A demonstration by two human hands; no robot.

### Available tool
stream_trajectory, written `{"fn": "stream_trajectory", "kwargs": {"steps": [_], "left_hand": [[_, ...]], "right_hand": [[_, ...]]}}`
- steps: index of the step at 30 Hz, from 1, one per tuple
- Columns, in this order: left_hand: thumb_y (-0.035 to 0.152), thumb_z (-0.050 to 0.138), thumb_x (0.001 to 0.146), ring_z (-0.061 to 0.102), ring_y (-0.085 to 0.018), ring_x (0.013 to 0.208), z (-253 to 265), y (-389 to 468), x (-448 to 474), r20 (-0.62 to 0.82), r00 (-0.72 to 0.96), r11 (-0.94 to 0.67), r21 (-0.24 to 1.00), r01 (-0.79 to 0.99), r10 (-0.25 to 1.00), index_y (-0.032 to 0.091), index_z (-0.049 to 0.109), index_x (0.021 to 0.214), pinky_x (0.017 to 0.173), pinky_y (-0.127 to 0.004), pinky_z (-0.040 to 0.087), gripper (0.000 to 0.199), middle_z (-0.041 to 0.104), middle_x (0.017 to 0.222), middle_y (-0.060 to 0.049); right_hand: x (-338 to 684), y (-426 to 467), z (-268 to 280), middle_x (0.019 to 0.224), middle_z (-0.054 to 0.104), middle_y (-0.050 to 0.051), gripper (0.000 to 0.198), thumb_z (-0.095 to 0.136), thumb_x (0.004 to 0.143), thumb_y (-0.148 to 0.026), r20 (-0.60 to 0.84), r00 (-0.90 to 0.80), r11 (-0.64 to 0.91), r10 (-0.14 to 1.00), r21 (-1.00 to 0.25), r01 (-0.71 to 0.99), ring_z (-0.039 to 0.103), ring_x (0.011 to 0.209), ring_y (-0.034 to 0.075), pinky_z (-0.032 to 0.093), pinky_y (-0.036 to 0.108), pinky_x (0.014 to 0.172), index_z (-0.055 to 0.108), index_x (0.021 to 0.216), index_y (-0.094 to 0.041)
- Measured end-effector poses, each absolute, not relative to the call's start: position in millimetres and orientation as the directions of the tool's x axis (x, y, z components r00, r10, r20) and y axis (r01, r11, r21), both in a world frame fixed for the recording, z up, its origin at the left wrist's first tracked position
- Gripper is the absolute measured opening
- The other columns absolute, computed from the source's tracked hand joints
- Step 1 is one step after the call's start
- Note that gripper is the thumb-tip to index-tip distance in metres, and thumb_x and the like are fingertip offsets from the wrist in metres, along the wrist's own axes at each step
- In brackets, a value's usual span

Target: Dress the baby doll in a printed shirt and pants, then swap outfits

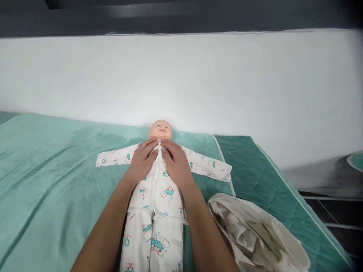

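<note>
From my remote seat I see a plastic baby doll (160,129) in a white printed cotton sleepsuit (159,196) lying face-up, sleeves spread, on a mint-green plush blanket (56,166) near the white wall (181,79). My left hand (141,160) and right hand (177,162) lie flat on its chest just below the chin, fingers loosely spread and gripping nothing that I can make out, fingertips meeting at the collar. A crumpled cream cloth (255,230) lies just beside the right forearm, on the blanket's edge.

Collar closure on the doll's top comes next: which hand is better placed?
Probably the right hand: its fingertips rest at the top of the placket on the doll. The left hand lies flatter, pressing the cloth.
</note>
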State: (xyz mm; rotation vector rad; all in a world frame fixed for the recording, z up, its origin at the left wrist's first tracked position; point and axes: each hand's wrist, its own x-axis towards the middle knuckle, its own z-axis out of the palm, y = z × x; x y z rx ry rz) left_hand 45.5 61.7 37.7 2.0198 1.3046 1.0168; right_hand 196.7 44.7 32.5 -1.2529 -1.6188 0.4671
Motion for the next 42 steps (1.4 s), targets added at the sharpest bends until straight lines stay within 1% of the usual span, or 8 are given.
{"fn": "stream_trajectory", "kwargs": {"steps": [7,12,18,21,26,30,33,42], "left_hand": [[0.025,0.042,0.097,0.046,-0.019,0.140,38.7,63.7,45.1,0.305,0.279,-0.409,0.764,0.499,0.911,0.029,0.062,0.135,0.121,-0.040,0.034,0.043,0.054,0.147,-0.002],[0.025,0.042,0.097,0.046,-0.021,0.140,38.9,62.5,44.9,0.307,0.278,-0.411,0.752,0.515,0.910,0.031,0.062,0.135,0.121,-0.043,0.035,0.043,0.054,0.148,-0.002],[0.023,0.042,0.097,0.047,-0.021,0.139,41.0,60.6,45.2,0.313,0.276,-0.415,0.747,0.520,0.909,0.033,0.066,0.130,0.121,-0.044,0.035,0.042,0.056,0.146,-0.002],[0.023,0.042,0.097,0.047,-0.021,0.140,42.3,59.7,45.8,0.296,0.269,-0.396,0.761,0.513,0.917,0.033,0.068,0.127,0.121,-0.044,0.034,0.041,0.055,0.147,-0.002],[0.023,0.045,0.096,0.046,-0.021,0.140,41.6,58.2,46.2,0.290,0.245,-0.376,0.792,0.481,0.925,0.032,0.069,0.125,0.120,-0.043,0.036,0.038,0.055,0.147,-0.001],[0.021,0.053,0.092,0.052,-0.020,0.135,36.2,59.7,46.5,0.347,0.187,-0.394,0.827,0.401,0.919,0.029,0.059,0.135,0.118,-0.037,0.039,0.045,0.057,0.143,-0.003],[0.022,0.054,0.091,0.053,-0.021,0.134,32.5,62.4,47.2,0.343,0.169,-0.382,0.823,0.420,0.924,0.026,0.061,0.131,0.117,-0.038,0.040,0.041,0.059,0.141,-0.005],[0.023,0.052,0.092,0.057,-0.022,0.129,32.1,63.5,47.5,0.339,0.169,-0.378,0.808,0.452,0.926,0.026,0.069,0.120,0.114,-0.040,0.044,0.033,0.061,0.138,-0.005]], "right_hand": [[198.7,40.0,34.6,0.149,0.055,0.005,0.038,0.041,0.102,-0.034,0.370,-0.111,0.353,0.922,-0.693,0.628,0.042,0.142,0.026,0.031,0.051,0.120,0.058,0.133,-0.023],[199.8,38.2,32.2,0.154,0.049,0.005,0.041,0.041,0.102,-0.038,0.358,-0.141,0.361,0.923,-0.682,0.636,0.038,0.145,0.027,0.028,0.053,0.121,0.056,0.138,-0.024],[197.4,38.4,30.1,0.153,0.049,0.005,0.041,0.042,0.101,-0.038,0.363,-0.114,0.351,0.925,-0.697,0.625,0.039,0.144,0.028,0.029,0.055,0.119,0.056,0.138,-0.029],[193.6,37.4,31.2,0.150,0.052,0.006,0.037,0.046,0.099,-0.037,0.352,-0.033,0.299,0.935,-0.738,0.605,0.041,0.142,0.029,0.030,0.056,0.118,0.060,0.133,-0.029],[191.7,36.0,34.2,0.142,0.059,0.008,0.042,0.052,0.096,-0.038,0.317,0.074,0.233,0.945,-0.817,0.528,0.049,0.134,0.028,0.039,0.052,0.113,0.056,0.136,-0.026],[194.8,34.6,35.3,0.156,0.046,0.004,0.049,0.043,0.101,-0.037,0.346,-0.065,0.319,0.936,-0.753,0.575,0.033,0.148,0.026,0.026,0.053,0.122,0.045,0.148,-0.027],[196.1,33.8,35.6,0.159,0.042,0.001,0.050,0.037,0.103,-0.035,0.365,-0.157,0.385,0.918,-0.718,0.580,0.024,0.153,0.024,0.023,0.053,0.123,0.039,0.153,-0.030],[194.3,31.7,36.1,0.139,0.060,0.004,0.036,0.045,0.099,-0.030,0.427,-0.068,0.383,0.902,-0.716,0.583,0.046,0.133,0.025,0.037,0.048,0.114,0.057,0.134,-0.028]]}}
